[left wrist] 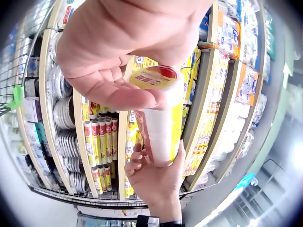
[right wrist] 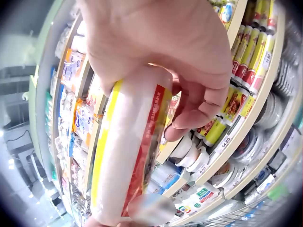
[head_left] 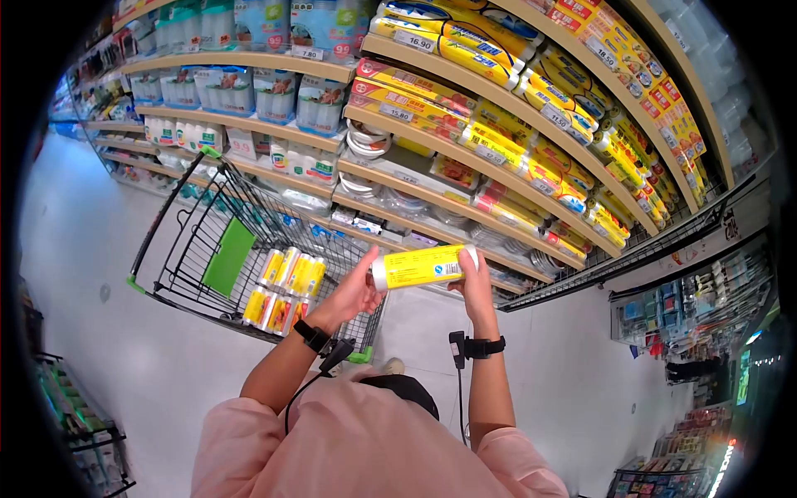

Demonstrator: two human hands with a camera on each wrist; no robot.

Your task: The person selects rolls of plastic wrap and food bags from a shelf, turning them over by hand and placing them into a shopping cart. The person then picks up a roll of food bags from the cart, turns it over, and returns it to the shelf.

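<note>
A white wrapped roll with a yellow printed label (head_left: 423, 267) is held level in front of the body, between both hands. My left hand (head_left: 353, 290) grips its left end, the fingers curled at the end in the left wrist view. Around the other end my right hand (head_left: 475, 290) holds on with thumb and fingers. A red stripe runs along the roll's white side (right wrist: 125, 137) in the right wrist view. The label panel with a barcode faces up toward the head camera.
A shopping cart (head_left: 228, 257) with several yellow-labelled rolls (head_left: 286, 278) stands at the left. Ahead rise shelves (head_left: 398, 124) stocked with yellow and red rolls and boxes, paper cups (head_left: 274, 95) and stacked plates (right wrist: 270, 111). More racks (head_left: 689, 315) stand at the right.
</note>
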